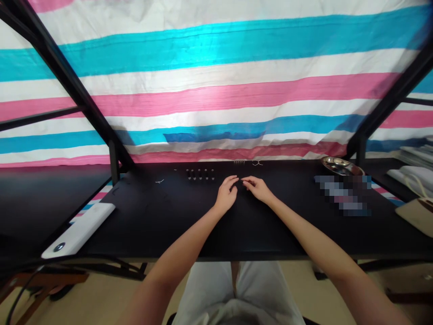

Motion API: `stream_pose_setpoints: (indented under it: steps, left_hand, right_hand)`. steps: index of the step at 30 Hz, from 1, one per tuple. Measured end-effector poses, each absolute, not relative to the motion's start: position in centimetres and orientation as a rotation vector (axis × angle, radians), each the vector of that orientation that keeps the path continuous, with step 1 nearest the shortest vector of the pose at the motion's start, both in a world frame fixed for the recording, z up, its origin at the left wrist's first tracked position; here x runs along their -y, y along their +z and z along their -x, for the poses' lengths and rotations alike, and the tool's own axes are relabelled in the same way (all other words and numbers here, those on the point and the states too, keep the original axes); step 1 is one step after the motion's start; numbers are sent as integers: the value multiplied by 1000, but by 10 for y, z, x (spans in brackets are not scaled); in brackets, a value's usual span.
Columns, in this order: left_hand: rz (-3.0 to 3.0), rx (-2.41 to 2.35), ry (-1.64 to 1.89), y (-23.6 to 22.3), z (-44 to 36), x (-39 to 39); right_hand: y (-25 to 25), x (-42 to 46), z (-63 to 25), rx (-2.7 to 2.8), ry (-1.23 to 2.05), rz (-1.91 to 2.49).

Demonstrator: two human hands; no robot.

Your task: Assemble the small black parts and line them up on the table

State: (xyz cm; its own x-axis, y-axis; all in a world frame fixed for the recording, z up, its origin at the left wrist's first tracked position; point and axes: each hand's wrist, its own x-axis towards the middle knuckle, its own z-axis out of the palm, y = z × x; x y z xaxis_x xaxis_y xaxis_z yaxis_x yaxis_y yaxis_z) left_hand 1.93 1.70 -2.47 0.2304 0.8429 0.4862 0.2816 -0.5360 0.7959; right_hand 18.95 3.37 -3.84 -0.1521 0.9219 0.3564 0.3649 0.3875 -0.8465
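Both my hands rest on the black table [162, 225] near its middle, fingertips almost meeting. My left hand [226, 193] has its fingers curled and drawn together at the tips. My right hand [259, 188] points left with fingers pinched toward the left hand. Whatever sits between the fingertips is too small to make out. A row of several small dark upright pieces [200, 174] stands just left of my hands. Another tiny row of pieces [239, 162] lies at the table's far edge.
A round metal bowl [341, 166] sits at the far right. A white flat device [79, 230] lies at the left edge. Black frame posts [113, 167] rise at both sides. Striped cloth [216, 90] hangs behind. Stacked papers [416, 158] lie far right.
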Motion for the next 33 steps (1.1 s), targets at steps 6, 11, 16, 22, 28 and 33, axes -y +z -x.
stream_pose_setpoints:
  steps: [6,11,16,22,28,33]
  left_hand:
    - [-1690,-1020,1377,-29,-16,-24]
    - [-1529,-973,1352,-25,-15,-26]
    - [-1418,-904,1356,-21,-17,-24]
    - [-1435,-842,1313,-19,-17,-22]
    - [-1501,-873,1352,-21,-16,-23]
    - [-1598,-938,1356,-22,-16,-22]
  right_hand:
    - [-27,-25,-189,1765,458,1038]
    - [-21,-17,-187,1918,216,909]
    - [-22,-16,-188,2001,64,890]
    - [-19,-14,-188,2015,28,893]
    - [-25,-16,-178,1608,606,993]
    - [-26,-18,-173,1435,871,970]
